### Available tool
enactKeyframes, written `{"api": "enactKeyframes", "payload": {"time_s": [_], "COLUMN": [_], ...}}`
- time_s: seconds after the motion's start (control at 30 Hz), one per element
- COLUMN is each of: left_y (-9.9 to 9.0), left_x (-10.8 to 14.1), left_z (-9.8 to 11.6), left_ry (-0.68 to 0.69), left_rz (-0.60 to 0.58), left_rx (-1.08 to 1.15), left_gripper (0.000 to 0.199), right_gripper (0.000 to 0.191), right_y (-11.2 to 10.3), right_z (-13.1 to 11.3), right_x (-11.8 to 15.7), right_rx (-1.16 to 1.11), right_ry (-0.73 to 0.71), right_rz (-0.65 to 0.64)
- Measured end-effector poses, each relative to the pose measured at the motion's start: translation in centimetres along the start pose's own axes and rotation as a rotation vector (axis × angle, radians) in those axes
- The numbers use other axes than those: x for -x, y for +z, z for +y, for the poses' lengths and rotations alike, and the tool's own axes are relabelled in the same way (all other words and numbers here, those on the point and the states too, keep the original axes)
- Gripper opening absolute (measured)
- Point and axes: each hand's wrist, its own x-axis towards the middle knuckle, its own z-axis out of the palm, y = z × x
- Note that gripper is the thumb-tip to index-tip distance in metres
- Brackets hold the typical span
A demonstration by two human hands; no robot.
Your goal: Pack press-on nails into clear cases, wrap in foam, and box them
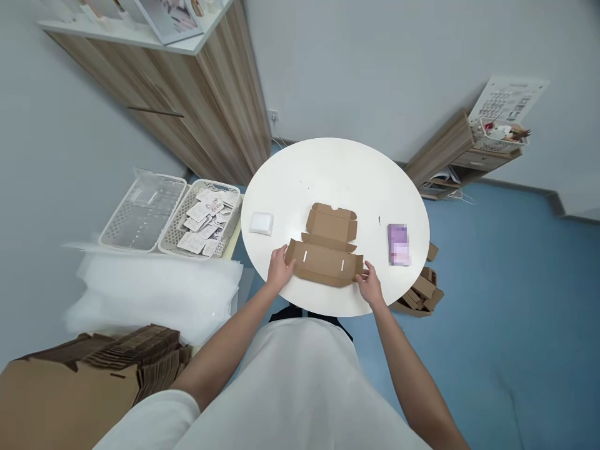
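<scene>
A brown cardboard mailer box (323,261) lies partly unfolded on the white round table (328,169), its lid panel spread away from me and two white slits showing in the near panel. My left hand (280,269) grips the left end of the near panel, fingers closed at the side flap. At the opposite end my right hand (370,285) holds the right side flap between thumb and fingers. The side flaps there stand slightly raised. Left of the box lies a small white packet (261,223); to its right is a purple box (398,245), its print blurred out.
Left of the table stand a basket of printed cards (201,219) and a basket of clear plastic bags (143,212). White foam sheets (154,290) and stacked flat cardboard boxes (65,394) lie nearer me. Folded cardboard (419,294) sits on the floor at right. Cabinets stand behind.
</scene>
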Motion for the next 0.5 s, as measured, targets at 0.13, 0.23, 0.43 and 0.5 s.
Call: {"api": "enactKeyframes", "payload": {"time_s": [0.13, 0.23, 0.43, 0.5], "left_y": [-0.9, -0.7, 0.9, 1.3], "left_x": [1.7, 2.6, 2.5, 2.3], "left_z": [0.5, 0.8, 0.5, 0.3], "left_ry": [0.321, 0.493, 0.541, 0.552], "left_rz": [-0.078, -0.256, -0.31, -0.308], "left_rx": [-0.207, -0.302, -0.374, -0.402], "left_gripper": [0.055, 0.042, 0.041, 0.04], "right_gripper": [0.071, 0.073, 0.065, 0.063], "right_y": [-0.5, -1.0, -1.3, -1.2], "right_z": [-0.4, -1.1, -4.0, -4.9], "right_x": [0.0, -0.8, -4.8, -6.4], "right_rx": [0.122, 0.178, 0.002, -0.013], "right_ry": [0.008, 0.021, 0.106, 0.122], "right_rz": [0.099, 0.09, 0.032, 0.028]}}
